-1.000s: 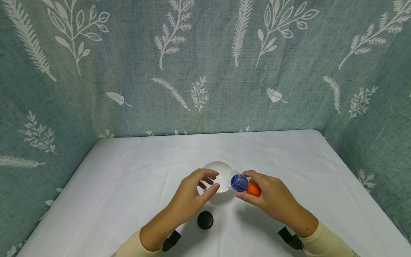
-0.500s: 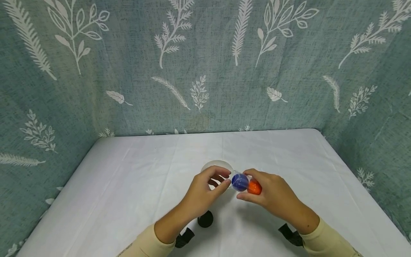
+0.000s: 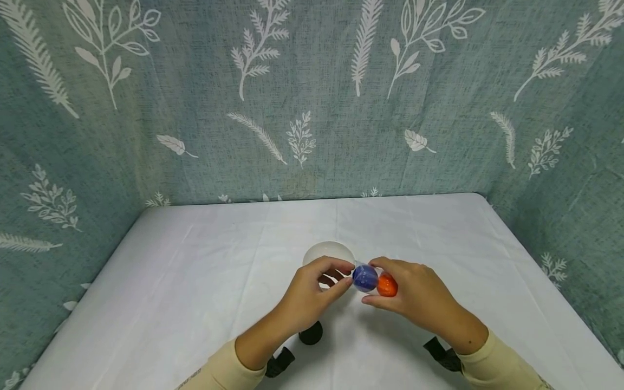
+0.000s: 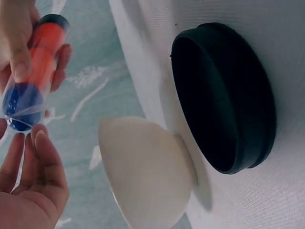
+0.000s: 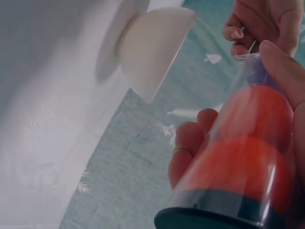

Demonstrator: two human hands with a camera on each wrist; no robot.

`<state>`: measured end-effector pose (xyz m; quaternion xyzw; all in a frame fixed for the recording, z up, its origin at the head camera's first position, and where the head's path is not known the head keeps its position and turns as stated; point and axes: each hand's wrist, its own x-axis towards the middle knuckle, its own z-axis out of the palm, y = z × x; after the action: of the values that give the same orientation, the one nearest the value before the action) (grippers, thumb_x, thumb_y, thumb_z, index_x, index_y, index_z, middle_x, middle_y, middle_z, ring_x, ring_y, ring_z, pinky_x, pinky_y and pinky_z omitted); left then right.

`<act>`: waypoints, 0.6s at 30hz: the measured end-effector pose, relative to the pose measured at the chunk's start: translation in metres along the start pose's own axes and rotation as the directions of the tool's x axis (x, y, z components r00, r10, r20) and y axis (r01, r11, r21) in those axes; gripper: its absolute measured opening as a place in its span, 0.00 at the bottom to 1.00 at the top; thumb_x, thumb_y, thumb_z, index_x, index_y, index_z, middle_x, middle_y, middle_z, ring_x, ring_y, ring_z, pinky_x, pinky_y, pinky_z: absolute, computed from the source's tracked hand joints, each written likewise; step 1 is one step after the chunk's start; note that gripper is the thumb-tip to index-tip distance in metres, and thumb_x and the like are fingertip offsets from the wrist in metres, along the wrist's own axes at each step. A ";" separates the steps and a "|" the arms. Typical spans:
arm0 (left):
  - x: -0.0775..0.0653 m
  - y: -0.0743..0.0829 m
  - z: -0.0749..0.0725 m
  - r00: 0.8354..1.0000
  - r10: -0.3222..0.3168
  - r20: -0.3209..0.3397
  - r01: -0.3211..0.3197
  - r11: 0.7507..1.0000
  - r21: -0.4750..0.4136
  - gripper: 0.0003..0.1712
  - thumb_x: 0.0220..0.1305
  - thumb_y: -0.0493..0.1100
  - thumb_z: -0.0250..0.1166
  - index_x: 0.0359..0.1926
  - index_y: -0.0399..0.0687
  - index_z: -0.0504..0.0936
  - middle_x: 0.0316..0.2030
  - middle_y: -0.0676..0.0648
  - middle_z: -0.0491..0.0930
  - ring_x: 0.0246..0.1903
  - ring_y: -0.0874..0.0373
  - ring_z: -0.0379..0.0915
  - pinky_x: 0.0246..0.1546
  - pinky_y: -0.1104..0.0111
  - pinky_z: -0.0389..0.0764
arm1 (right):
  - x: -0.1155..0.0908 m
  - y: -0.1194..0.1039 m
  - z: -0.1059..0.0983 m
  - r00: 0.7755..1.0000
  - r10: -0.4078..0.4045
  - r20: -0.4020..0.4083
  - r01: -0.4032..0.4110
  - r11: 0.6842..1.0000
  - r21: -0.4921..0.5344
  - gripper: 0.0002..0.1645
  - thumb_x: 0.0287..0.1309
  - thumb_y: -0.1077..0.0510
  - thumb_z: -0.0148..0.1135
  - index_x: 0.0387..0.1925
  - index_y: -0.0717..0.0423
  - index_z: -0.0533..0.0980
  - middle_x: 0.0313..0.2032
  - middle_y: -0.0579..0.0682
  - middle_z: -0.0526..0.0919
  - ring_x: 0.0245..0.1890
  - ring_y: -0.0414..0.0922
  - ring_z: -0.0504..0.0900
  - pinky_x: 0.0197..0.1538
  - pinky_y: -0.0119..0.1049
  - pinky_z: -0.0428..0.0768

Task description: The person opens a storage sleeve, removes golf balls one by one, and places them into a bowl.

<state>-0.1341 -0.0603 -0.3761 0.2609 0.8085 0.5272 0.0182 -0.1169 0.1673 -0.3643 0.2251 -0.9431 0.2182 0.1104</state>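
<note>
My right hand point(image 3: 414, 284) grips a clear plastic tube point(image 5: 228, 176) with a dark cap on its base. Inside are a blue ball point(image 3: 365, 278) at the uncapped end and two orange balls point(image 5: 238, 164) behind it. My left hand point(image 3: 312, 292) is at the tube's mouth, its bent fingertips and thumb beside the rim and the blue ball. Whether they pinch the rim or the ball or only touch is unclear. Behind the left hand stands a white bowl point(image 3: 325, 250), partly covered in the head view.
A round black lid point(image 4: 224, 100), hollow side showing in the left wrist view, is on the white cloth-covered table point(image 3: 195, 303) below the left forearm. Black straps point(image 3: 280, 362) sit by both wrists. Patterned green fabric point(image 3: 302, 179) surrounds the table's back and sides.
My left hand has moved right, from over the bowl to the tube's mouth, fingertips reaching the rim. The right hand and tube have stayed nearly still.
</note>
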 end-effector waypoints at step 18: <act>-0.001 -0.006 0.003 0.998 -0.033 0.060 0.037 0.997 -0.069 0.17 0.69 0.46 0.65 0.58 0.53 0.82 0.52 0.54 0.83 0.46 0.62 0.82 0.50 0.66 0.83 | -0.002 -0.003 -0.006 1.000 -0.028 0.012 0.029 0.991 -0.127 0.34 0.45 0.37 0.77 0.54 0.46 0.83 0.43 0.49 0.89 0.32 0.39 0.85 0.31 0.30 0.80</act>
<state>-0.1348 -0.0603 -0.3824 0.2615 0.7931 0.5468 0.0604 -0.1129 0.1684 -0.3586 0.2320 -0.9524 0.1549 0.1229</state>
